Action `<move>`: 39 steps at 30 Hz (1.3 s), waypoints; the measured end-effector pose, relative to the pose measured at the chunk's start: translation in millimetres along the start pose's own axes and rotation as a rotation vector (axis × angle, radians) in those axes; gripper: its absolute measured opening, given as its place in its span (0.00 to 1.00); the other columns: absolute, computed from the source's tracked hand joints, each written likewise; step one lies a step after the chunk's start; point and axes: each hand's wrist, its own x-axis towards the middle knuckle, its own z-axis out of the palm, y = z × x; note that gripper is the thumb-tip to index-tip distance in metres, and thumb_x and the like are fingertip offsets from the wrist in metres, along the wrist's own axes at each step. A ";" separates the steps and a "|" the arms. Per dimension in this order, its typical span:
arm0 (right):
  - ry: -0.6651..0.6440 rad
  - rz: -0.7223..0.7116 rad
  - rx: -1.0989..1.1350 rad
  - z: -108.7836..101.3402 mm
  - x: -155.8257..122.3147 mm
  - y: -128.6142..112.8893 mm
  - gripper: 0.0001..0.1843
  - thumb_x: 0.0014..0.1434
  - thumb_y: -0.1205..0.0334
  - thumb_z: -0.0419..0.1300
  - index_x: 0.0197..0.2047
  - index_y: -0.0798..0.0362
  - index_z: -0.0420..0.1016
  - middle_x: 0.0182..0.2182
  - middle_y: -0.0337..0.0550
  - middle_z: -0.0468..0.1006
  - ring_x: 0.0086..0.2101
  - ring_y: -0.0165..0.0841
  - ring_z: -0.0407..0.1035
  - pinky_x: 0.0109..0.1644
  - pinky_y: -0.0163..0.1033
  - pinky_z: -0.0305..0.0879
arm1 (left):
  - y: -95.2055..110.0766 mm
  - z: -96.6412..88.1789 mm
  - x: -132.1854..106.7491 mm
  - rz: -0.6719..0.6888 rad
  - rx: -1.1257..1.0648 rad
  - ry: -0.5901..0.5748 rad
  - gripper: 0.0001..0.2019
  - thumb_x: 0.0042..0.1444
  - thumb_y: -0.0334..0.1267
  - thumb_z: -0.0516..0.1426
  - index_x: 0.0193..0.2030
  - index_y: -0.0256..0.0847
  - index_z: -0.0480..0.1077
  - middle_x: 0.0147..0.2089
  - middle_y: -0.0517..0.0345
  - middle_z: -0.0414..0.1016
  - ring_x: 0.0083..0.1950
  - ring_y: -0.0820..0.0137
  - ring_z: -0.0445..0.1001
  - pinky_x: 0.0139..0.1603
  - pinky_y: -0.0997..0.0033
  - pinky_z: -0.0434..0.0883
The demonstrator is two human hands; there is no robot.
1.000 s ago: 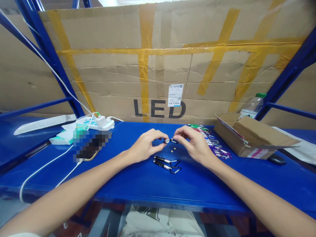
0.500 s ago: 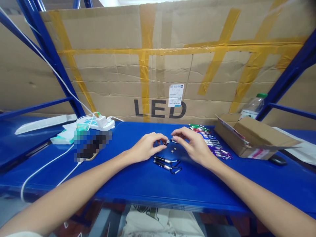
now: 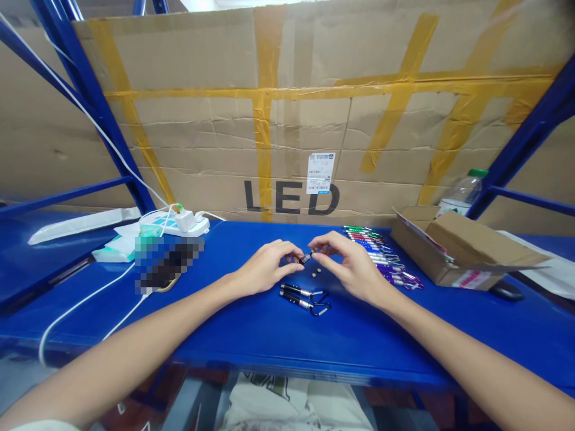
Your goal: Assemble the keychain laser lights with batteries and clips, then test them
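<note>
Between thumb and fingers, my left hand (image 3: pixel 269 266) pinches the short black-and-silver barrel of a keychain flashlight (image 3: pixel 306 259). My right hand (image 3: pixel 344 260) is closed at the barrel's right end, its fingertips gripping a small dark end piece (image 3: pixel 313 253), mostly covered by the fingers. The two parts meet or nearly touch; I cannot tell which. Just below the hands lie a small round button cell (image 3: pixel 313 275) and another button cell (image 3: pixel 318 270). Nearer me, two black flashlights with carabiner clips (image 3: pixel 299 297) lie side by side on the blue table (image 3: pixel 251 335).
Rows of green, red, blue and purple flashlights (image 3: pixel 381 257) lie to the right, beside an open cardboard box (image 3: pixel 431 248). A dark computer mouse (image 3: pixel 507 291) and a bottle (image 3: pixel 462 190) are near it. At left are a phone (image 3: pixel 168 266), white cables and a power strip (image 3: pixel 193 224).
My right fingertips have moved slightly left and up, bringing the small end piece to the barrel. My left hand has turned the barrel a little, and more of its silver side shows.
</note>
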 end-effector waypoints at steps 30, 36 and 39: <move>-0.015 -0.183 -0.094 1.7 -2.5 -11.4 0.02 0.73 0.61 0.63 0.47 0.48 0.77 0.39 0.43 0.79 0.37 0.36 0.72 0.45 0.43 0.70 | 7.8 -1.7 -1.5 0.075 0.029 0.070 0.08 0.70 0.41 0.63 0.53 0.44 0.78 0.48 0.56 0.82 0.48 0.63 0.76 0.50 0.64 0.70; 0.003 -0.220 -0.157 1.2 -3.0 -9.7 0.00 0.72 0.63 0.65 0.46 0.49 0.78 0.39 0.43 0.79 0.38 0.37 0.73 0.45 0.42 0.69 | 8.8 -0.3 -1.6 0.087 0.026 0.067 0.07 0.70 0.41 0.63 0.51 0.43 0.78 0.47 0.56 0.83 0.47 0.65 0.76 0.51 0.64 0.70; -0.003 -0.238 -0.192 0.6 -3.1 -10.0 0.01 0.73 0.63 0.64 0.46 0.49 0.77 0.38 0.43 0.79 0.38 0.37 0.73 0.45 0.42 0.69 | 8.9 0.2 -1.9 0.085 0.031 0.064 0.07 0.70 0.41 0.63 0.51 0.43 0.78 0.46 0.57 0.83 0.47 0.65 0.77 0.52 0.63 0.70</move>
